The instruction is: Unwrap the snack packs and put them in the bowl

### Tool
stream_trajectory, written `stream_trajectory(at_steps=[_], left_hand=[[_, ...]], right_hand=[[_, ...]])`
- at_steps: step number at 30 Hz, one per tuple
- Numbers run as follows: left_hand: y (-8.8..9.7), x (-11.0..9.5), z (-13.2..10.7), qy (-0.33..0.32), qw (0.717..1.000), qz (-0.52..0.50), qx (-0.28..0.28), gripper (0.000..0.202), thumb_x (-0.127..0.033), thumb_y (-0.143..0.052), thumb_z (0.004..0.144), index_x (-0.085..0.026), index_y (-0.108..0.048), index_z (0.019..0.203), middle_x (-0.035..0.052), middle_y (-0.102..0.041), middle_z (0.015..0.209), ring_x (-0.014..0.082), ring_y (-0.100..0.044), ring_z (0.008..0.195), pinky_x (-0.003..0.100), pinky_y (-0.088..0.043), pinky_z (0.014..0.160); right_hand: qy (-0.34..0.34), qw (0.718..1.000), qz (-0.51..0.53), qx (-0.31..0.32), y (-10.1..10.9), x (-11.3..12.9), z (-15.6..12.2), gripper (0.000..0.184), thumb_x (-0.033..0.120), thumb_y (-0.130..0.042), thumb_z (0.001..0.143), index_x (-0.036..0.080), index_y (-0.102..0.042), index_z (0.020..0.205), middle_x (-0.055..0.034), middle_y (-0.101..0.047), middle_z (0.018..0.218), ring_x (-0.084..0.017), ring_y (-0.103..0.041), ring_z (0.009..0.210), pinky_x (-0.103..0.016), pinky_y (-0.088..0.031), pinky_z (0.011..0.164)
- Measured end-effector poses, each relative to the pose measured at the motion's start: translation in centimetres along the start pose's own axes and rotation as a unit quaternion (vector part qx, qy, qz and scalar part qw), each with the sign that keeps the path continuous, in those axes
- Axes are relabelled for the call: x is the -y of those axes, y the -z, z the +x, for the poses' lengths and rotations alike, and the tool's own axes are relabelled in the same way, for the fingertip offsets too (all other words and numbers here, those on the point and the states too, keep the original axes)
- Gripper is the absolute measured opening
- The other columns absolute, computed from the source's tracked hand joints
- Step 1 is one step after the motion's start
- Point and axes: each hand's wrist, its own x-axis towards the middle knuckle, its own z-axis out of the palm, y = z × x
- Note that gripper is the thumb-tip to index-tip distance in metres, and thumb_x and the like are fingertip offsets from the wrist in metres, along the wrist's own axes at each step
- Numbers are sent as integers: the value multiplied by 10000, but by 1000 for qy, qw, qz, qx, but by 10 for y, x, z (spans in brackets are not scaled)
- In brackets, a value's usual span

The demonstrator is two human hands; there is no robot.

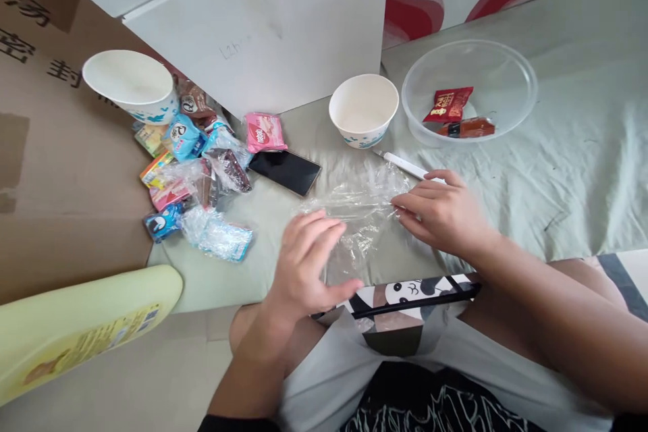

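A crumpled clear plastic bag (pixel 362 206) lies on the pale green sheet in front of my knees. My left hand (pixel 304 263) rests on its left end with fingers stretched out flat. My right hand (pixel 440 212) lies on its right end, fingertips pressed together on the plastic's edge. A white pen-like stick (pixel 405 165) lies just beyond my right hand. A black phone (pixel 286 171) lies face up to the left of the bag.
A heap of wrapped snacks (pixel 195 169) sits at the left below a paper cup (pixel 131 84). A white paper bowl (pixel 363 110) and a clear plastic bowl (pixel 516 74) holding two red packets stand behind. Cardboard and a white box wall the back; a yellow pad (pixel 75 324) lies lower left.
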Motion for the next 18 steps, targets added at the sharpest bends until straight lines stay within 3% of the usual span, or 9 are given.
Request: stream_trajectory(at_steps=[2, 3, 6, 9, 13, 16, 18], left_hand=[[-11, -7, 3, 25, 992, -2, 120, 597, -399, -788, 753, -232, -641, 1307, 146, -670, 1345, 388, -557, 1350, 571, -377, 1190], [-17, -7, 5, 56, 989, -3, 138, 502, -321, -756, 780, -234, -670, 1267, 142, -672, 1359, 380, -555, 1362, 578, -361, 1202], [-23, 2, 13, 145, 986, -56, 67, 194, -164, -654, 801, -248, -757, 942, 103, -751, 1206, 334, -639, 1264, 530, -421, 1158], [-16, 18, 16, 227, 956, -181, -39, 130, -192, -637, 811, -239, -722, 725, 76, -787, 998, 289, -717, 1072, 431, -522, 1012], [-6, 36, 13, 316, 885, -309, -142, 157, -255, -631, 808, -225, -709, 675, 41, -763, 786, 223, -717, 818, 341, -553, 827], [-7, 43, 14, 360, 857, -337, -149, 116, -265, -668, 755, -215, -719, 663, 35, -743, 730, 202, -687, 736, 299, -540, 711], [-8, 44, 16, 364, 858, -338, -127, 114, -267, -671, 739, -213, -727, 656, 36, -742, 722, 201, -681, 717, 296, -540, 683]], right_hand=[[-4, 1000, 18, -9, 0, 1, 0, 217, 206, -542, 951, 243, -722, 834, -15, -730, 707, -185, -647, 671, -399, -435, 895], [-1, 999, 32, -18, 0, 2, 0, 201, 201, -544, 952, 239, -726, 874, -14, -732, 712, -184, -651, 670, -389, -440, 877], [15, 996, 80, -37, 3, 4, 0, 159, 234, -566, 958, 236, -712, 1021, 0, -728, 733, -179, -658, 685, -366, -448, 858], [7, 993, 114, -17, 4, 2, 0, 186, 307, -631, 931, 243, -687, 1096, -11, -738, 817, -208, -682, 799, -380, -444, 856], [8, 986, 161, 28, 2, -6, 0, 38, 258, -653, 880, 244, -688, 879, -51, -743, 978, -259, -682, 989, -426, -446, 880], [-2, 969, 246, -5, 4, -6, 0, 83, 263, -630, 891, 244, -630, 810, -59, -753, 1044, -278, -687, 1099, -461, -491, 939], [-27, 948, 314, -48, 8, -4, 1, 115, 287, -622, 912, 253, -576, 812, -59, -769, 1050, -295, -670, 1206, -490, -508, 1003]])
